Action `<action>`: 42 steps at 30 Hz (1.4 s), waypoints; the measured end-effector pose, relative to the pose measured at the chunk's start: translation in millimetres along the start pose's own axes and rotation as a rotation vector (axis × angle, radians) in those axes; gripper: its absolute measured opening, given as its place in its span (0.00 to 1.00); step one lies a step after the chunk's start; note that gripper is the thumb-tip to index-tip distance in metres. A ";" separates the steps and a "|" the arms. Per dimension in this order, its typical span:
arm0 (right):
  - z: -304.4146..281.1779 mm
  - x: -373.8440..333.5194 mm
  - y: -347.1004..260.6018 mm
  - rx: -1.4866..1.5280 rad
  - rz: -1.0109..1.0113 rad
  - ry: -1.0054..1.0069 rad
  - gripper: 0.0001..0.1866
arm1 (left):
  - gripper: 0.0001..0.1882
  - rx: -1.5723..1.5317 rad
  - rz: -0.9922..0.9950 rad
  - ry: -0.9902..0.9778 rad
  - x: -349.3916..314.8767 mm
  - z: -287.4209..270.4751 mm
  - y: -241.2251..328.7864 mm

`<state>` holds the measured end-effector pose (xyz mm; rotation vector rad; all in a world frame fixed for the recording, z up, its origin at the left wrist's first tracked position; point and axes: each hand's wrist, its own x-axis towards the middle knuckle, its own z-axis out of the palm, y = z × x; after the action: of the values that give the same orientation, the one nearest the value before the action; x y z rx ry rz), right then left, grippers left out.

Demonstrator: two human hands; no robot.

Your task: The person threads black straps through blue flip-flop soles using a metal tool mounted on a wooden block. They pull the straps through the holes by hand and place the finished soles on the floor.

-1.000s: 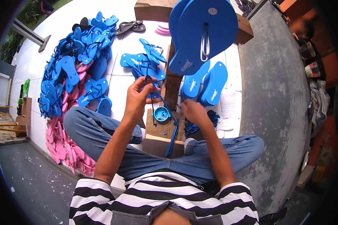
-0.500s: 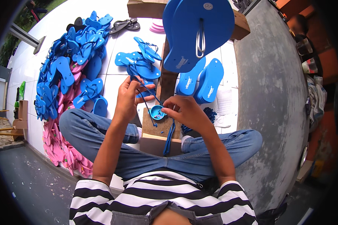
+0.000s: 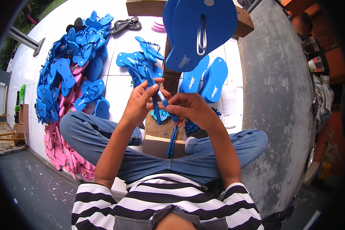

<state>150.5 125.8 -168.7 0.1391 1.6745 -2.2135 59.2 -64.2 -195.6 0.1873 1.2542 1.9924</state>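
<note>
My left hand (image 3: pixel 137 104) holds a blue flip-flop strap (image 3: pixel 157 114) near its bend, fingers closed round it. Its two legs hang down and towards the right. One leg's end is pinched between the thumb and fingers of my right hand (image 3: pixel 195 111). Below the hands, a small turquoise dish (image 3: pixel 163 115) with little bits in it stands on a wooden board (image 3: pixel 153 130), partly hidden by the strap. Another blue strap (image 3: pixel 172 142) lies over the board's near edge, between my legs.
Above the board hang blue soles (image 3: pixel 203 32) with a metal hook through them. Stacked blue soles (image 3: pixel 214 80) stand to the right, finished blue flip-flops (image 3: pixel 140 63) beyond my left hand. A heap of blue flip-flops (image 3: pixel 65 73) and pink ones (image 3: pixel 67 153) lies left.
The strap has been raised and turned, so its legs now show broad and cross above the dish. My right hand has shifted slightly up and right, gripping one leg's end.
</note>
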 end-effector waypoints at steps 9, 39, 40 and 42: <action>1.4 0.2 -3.0 -0.288 -0.357 0.490 0.18 | 0.14 0.198 0.044 -0.256 -17.2 30.0 -20.9; 58.8 -40.6 -112.0 -0.989 -0.763 0.851 0.07 | 0.23 0.962 1.116 0.214 15.6 94.1 137.7; 59.7 -41.4 -114.3 -1.079 -0.773 0.855 0.08 | 0.24 1.033 1.145 0.229 17.7 100.5 143.2; 62.4 -42.6 -118.7 -1.261 -0.791 0.861 0.10 | 0.25 1.101 1.164 0.226 21.4 109.5 150.5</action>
<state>158.2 103.9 -29.9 0.0932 3.7467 -0.9342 19.2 -6.5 -22.0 1.5354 2.6794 1.8591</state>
